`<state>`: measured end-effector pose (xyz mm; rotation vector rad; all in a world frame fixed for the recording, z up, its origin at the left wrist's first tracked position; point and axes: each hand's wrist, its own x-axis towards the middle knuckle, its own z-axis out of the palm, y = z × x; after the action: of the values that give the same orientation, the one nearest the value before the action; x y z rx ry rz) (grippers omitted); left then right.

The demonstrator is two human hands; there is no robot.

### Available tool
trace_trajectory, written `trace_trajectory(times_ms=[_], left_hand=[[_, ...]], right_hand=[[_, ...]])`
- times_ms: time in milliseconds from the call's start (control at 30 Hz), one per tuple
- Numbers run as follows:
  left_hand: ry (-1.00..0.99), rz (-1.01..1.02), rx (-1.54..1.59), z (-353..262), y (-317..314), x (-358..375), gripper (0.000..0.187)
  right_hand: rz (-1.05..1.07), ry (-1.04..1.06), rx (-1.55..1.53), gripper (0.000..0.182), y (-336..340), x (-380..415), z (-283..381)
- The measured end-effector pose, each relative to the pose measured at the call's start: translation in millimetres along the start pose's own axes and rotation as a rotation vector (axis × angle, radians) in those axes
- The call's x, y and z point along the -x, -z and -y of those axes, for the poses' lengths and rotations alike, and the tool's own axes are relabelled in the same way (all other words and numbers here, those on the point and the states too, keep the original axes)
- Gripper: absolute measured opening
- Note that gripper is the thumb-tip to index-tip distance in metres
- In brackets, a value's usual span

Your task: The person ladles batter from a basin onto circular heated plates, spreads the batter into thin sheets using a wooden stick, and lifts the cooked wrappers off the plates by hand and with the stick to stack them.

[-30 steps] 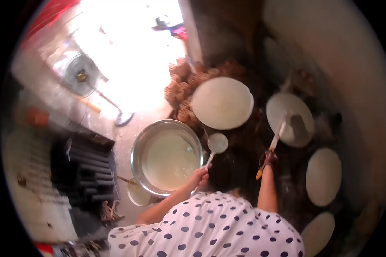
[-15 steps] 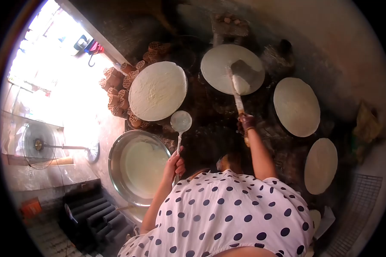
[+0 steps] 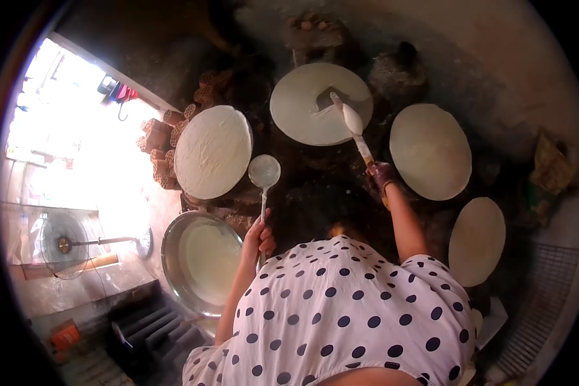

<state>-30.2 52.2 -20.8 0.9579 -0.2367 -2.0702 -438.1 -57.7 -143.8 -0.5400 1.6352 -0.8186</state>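
Note:
My left hand (image 3: 258, 238) is closed round the handle of a ladle (image 3: 264, 171), whose round, batter-coated bowl points forward. My right hand (image 3: 381, 177), in a dark glove, grips a long wooden stick-like spatula (image 3: 360, 143). White batter coats its far part in a thick lump. The spatula's tip overlaps the round griddle (image 3: 296, 106) ahead, which is covered with a thin pale layer. A darker grey patch shows in that layer beside the tip. Below the ladle, to the left, a wide metal basin (image 3: 167, 257) holds pale liquid batter.
More round pale-covered griddles stand left (image 3: 212, 152), right (image 3: 431, 152) and lower right (image 3: 477, 242). Stacked perforated clay-coloured cylinders (image 3: 161, 151) line the left side. A standing fan (image 3: 63, 244) is at far left, above dark cylinders (image 3: 151, 321). A small orange glow (image 3: 338, 229) shows near my body.
The spatula has swung, its tip moving up and left in view while my gloved hand shifted slightly right. My left hand still holds the ladle. The whole view has shifted somewhat.

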Motion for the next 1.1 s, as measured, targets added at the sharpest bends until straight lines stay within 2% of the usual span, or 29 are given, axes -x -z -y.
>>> trace_trajectory(times_ms=[33,133,167,233,267,333,400,433,467,533,567,600,667,700,733,800,867,900,933,1000,1033,1067,1100], left_hand=[[0.006,0.007,0.029,2,-2,-7,0.035],[0.018,0.015,0.077,7,-10,-24,0.034],[0.035,0.012,0.081,9,-13,-28,0.034],[0.050,0.030,0.092,11,-21,-33,0.034],[0.061,0.067,0.104,11,-24,-37,0.034],[0.048,0.097,0.111,13,-26,-39,0.034],[0.042,0.108,0.118,16,-28,-37,0.033],[0.039,0.070,0.117,15,-30,-37,0.033],[0.034,0.041,0.113,14,-33,-42,0.033],[0.046,0.053,0.127,15,-36,-48,0.033],[0.054,0.049,0.148,15,-36,-48,0.033],[0.055,0.041,0.148,16,-37,-45,0.033],[0.041,0.020,0.125,14,-44,-46,0.033],[0.025,0.059,0.122,16,-38,-46,0.033],[0.014,0.064,0.127,17,-37,-45,0.033],[-0.011,0.054,0.056,18,-35,-39,0.033],[0.002,0.028,0.037,14,-34,-36,0.033],[0.035,-0.001,0.036,13,-36,-36,0.033],[0.068,-0.027,0.036,12,-37,-36,0.033],[0.076,-0.022,0.037,13,-37,-35,0.033],[0.075,-0.016,0.012,11,-40,-34,0.034],[0.069,-0.011,-0.009,10,-42,-34,0.034],[0.063,-0.011,-0.002,10,-45,-34,0.034]], right_hand=[[-0.093,0.045,0.172,0.026,3,-18,11],[-0.067,0.101,0.014,0.021,-17,-10,45],[0.061,0.166,-0.051,0.021,-27,-14,32],[0.154,0.515,0.443,0.025,-40,-47,-17],[0.194,0.258,0.373,0.030,-39,-49,-41],[0.014,0.037,0.229,0.032,-17,-18,-30],[0.126,-0.186,-0.193,0.034,13,-22,-6],[0.054,-0.171,-0.113,0.035,17,-46,4],[0.066,-0.063,-0.090,0.033,19,-59,24],[-0.127,-0.022,-0.083,0.029,3,-72,76],[-0.066,-0.018,-0.032,0.029,-2,-64,100],[-0.097,-0.061,0.025,0.030,-12,-47,120],[-0.036,0.226,0.287,0.032,-16,-89,80],[-0.218,0.720,0.374,0.040,-18,-100,46],[-0.349,0.720,0.442,0.033,-18,-81,33],[-0.549,0.440,0.295,0.036,-30,-56,19],[-0.469,0.260,0.561,0.044,-49,-64,12],[-0.387,0.189,0.549,0.045,-63,-21,57],[-0.383,0.186,0.547,0.045,-64,-35,53],[0.071,0.438,0.385,0.043,-54,-80,40],[0.013,0.668,0.453,0.041,-39,-85,41],[0.011,0.671,0.453,0.041,-30,-87,37],[-0.155,0.532,0.235,0.038,-24,-78,36]])
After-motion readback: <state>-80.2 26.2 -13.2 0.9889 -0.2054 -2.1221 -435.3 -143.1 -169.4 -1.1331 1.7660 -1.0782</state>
